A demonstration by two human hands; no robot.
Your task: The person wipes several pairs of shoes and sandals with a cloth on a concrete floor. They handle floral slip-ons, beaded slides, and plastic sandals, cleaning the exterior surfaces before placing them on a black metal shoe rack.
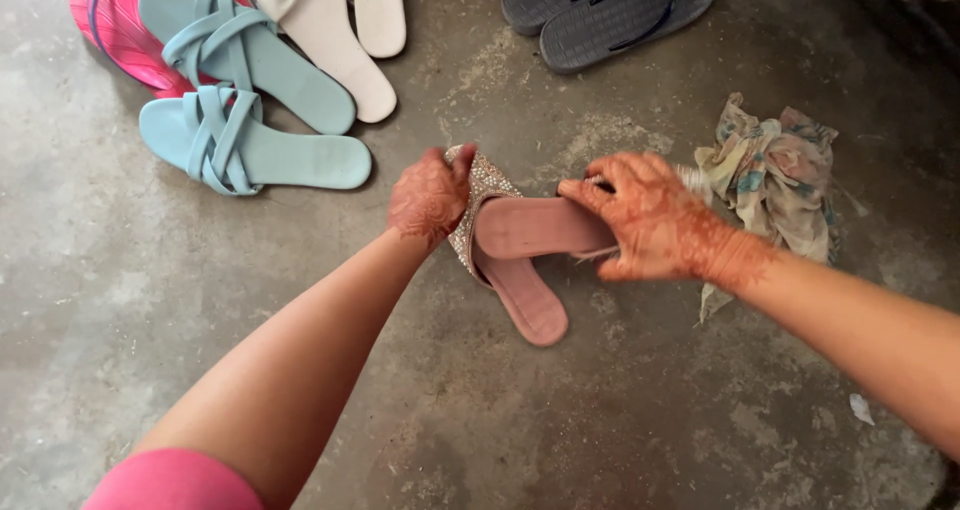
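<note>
Two pink flat shoes lie crossed on the concrete floor at the centre. The lower shoe (pixel 520 295) has a glittery studded toe and points toward me. My left hand (pixel 430 198) grips that glittery toe end. The second pink shoe (pixel 540 227) lies across the first, sole side up. My right hand (pixel 655 220) rests on its right end, fingers spread over it. Both hands carry reddish henna patterns.
A pair of light blue strappy sandals (pixel 250 150) lies at upper left beside a pink flip-flop (pixel 105 20) and a cream pair (pixel 330 30). Dark grey flip-flops (pixel 610 10) sit at the top. A crumpled patterned cloth (pixel 775 175) lies right of my right hand.
</note>
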